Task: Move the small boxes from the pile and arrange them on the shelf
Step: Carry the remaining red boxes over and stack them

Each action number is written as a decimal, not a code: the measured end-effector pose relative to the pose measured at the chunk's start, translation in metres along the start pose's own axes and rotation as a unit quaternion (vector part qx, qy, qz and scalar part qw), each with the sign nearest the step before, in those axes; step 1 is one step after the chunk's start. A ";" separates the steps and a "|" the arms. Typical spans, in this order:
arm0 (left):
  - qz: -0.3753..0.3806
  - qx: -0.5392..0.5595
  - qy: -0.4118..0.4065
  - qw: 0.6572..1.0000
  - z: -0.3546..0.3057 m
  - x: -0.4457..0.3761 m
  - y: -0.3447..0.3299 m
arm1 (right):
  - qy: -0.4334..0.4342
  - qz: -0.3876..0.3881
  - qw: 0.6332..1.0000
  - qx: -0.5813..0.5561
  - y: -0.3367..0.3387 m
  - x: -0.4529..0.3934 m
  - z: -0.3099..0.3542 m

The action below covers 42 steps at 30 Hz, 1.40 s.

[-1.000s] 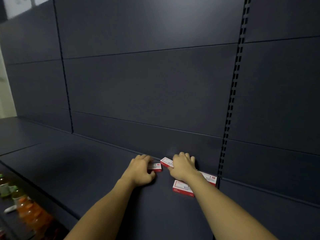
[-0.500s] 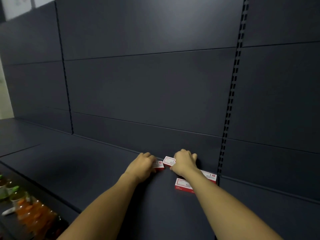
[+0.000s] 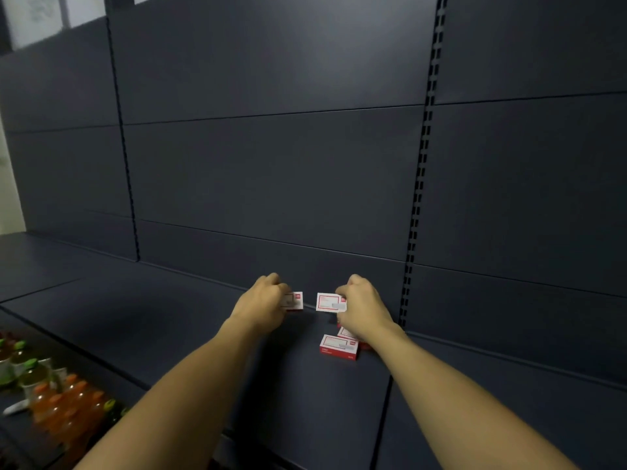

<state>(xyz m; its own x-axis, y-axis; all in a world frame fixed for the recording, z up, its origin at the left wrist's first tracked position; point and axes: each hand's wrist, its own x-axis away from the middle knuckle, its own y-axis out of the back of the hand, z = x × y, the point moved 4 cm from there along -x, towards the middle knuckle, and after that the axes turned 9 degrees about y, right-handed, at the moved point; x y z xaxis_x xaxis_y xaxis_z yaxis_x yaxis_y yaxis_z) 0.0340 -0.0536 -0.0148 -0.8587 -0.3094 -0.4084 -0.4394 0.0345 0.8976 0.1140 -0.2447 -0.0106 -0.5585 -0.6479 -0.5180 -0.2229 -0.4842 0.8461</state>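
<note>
Left hand (image 3: 263, 305) pinches box (image 3: 294, 301), right hand (image 3: 364, 308) pinches box 2 (image 3: 327, 302) (both upright) at shelf (image 3: 135, 320) back edge; set flush w/ panel, faces fwd.

The left hand (image 3: 263, 305) and right hand (image 3: 364, 308) have drawn apart, each lifting its small box upright.

Shop: slotted shelving (image 3: 420, 184), stocked drink bottles (image 3: 64, 408).
</note>
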 end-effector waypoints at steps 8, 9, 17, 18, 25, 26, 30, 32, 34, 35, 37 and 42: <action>0.004 0.025 -0.048 0.999 -0.051 0.016 0.005 | -0.028 0.028 0.996 0.079 0.042 0.057 -0.023; 0.007 0.026 -0.057 0.998 -0.058 0.019 0.004 | -0.034 0.029 0.995 0.092 0.047 0.064 -0.024; 0.019 0.060 -0.126 0.990 -0.095 0.059 0.009 | -0.091 0.022 0.976 0.197 0.086 0.129 -0.020; 0.018 0.065 -0.131 0.989 -0.098 0.066 0.010 | -0.101 0.021 0.974 0.201 0.088 0.138 -0.019; 0.017 0.076 -0.160 0.984 -0.112 0.107 0.007 | -0.143 0.008 0.964 0.226 0.109 0.193 -0.005; 0.018 0.079 -0.164 0.983 -0.115 0.112 0.005 | -0.150 0.008 0.962 0.230 0.114 0.200 -0.004; 0.019 0.092 -0.181 0.979 -0.136 0.128 0.008 | -0.177 0.008 0.953 0.246 0.135 0.229 0.000; 0.021 0.093 -0.195 0.976 -0.150 0.134 0.011 | -0.189 0.009 0.948 0.256 0.146 0.242 0.000; 0.027 0.092 -0.209 0.973 -0.164 0.139 0.014 | -0.203 0.009 0.943 0.265 0.156 0.255 -0.002; 0.030 0.091 -0.215 0.972 -0.170 0.141 0.015 | -0.211 0.010 0.940 0.269 0.161 0.261 -0.003; 0.032 0.088 -0.227 0.969 -0.183 0.146 0.018 | -0.223 0.013 0.934 0.279 0.171 0.273 -0.005; 0.037 0.094 -0.244 0.964 -0.216 0.156 0.022 | -0.246 0.014 0.923 0.296 0.196 0.302 -0.012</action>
<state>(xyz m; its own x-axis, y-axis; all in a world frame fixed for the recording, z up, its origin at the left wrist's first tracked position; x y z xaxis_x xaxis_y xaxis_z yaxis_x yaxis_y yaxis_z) -0.0527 -0.3064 -0.0233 -0.8911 0.1836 -0.4150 -0.3728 0.2252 0.9002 -0.0888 -0.5416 -0.0029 -0.8328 -0.2401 -0.4988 -0.5196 0.0283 0.8539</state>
